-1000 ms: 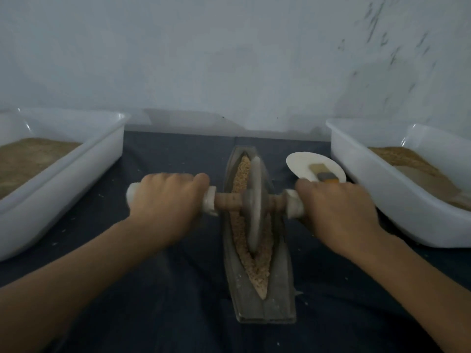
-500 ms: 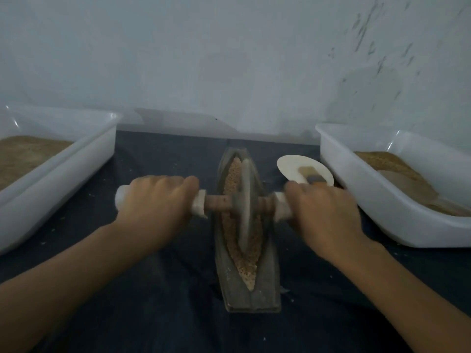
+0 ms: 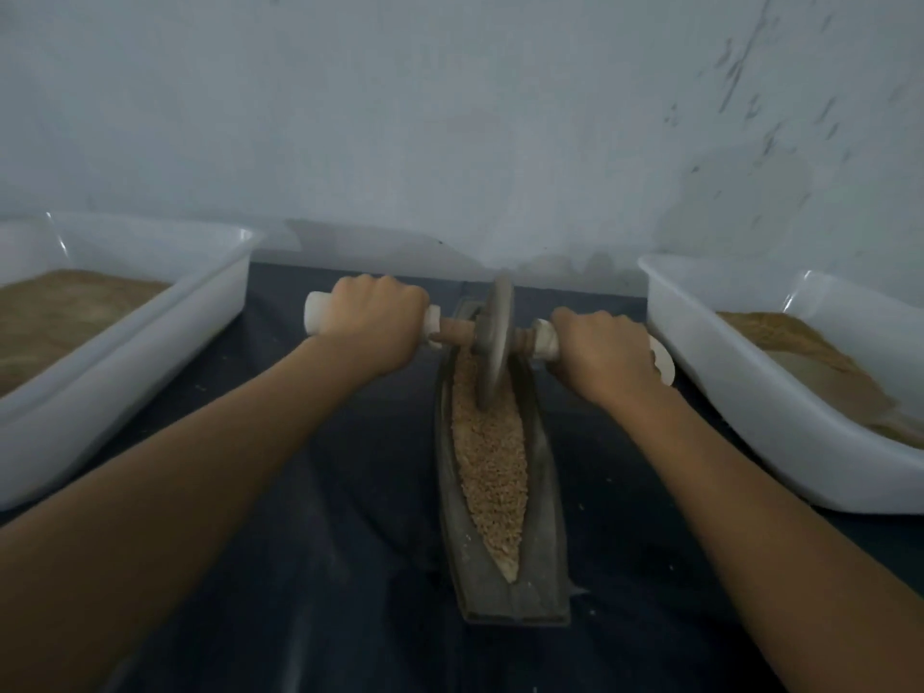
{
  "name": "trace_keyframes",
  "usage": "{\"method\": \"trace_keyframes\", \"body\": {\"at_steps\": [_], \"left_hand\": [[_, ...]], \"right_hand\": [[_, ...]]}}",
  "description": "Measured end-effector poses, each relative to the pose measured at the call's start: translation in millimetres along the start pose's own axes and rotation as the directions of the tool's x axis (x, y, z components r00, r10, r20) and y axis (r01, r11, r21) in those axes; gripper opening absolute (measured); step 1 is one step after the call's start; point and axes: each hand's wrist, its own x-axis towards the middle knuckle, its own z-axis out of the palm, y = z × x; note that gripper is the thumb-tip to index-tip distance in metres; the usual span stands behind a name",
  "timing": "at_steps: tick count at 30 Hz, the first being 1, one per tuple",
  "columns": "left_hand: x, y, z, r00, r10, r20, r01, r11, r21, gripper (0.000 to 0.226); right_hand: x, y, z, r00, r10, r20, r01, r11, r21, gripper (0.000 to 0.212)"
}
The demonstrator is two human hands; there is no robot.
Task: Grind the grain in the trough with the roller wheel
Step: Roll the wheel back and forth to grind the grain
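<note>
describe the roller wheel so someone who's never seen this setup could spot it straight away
Start at the dark cloth between the two white tubs; a long grey trough of grain lies along its middle. The roller wheel stands on edge at the trough's far end, with the left hand and right hand gripping its axle handles. It is the only upright grey disc there.

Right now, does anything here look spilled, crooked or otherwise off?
Only small things. Pale crumbs lie scattered on the dark cloth beside the trough, so a little grain has spilled. The wheel sits at the trough's far end, both hands gripping its handles. Nothing looks damaged.
</note>
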Motion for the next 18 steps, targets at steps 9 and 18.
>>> {"method": "trace_keyframes", "body": {"at_steps": [9,18], "left_hand": [[-108,6,-35,0.948,0.195,-0.251,-0.207,0.978,-0.022,0.048],[-69,7,-18,0.995,0.063,-0.071,-0.057,0.995,0.086,0.032]], "right_hand": [[-100,-6,-61,0.985,-0.152,-0.081,0.153,0.988,0.002,0.051],[-61,1,-21,0.992,-0.103,-0.066,0.103,0.995,-0.009,0.041]]}}
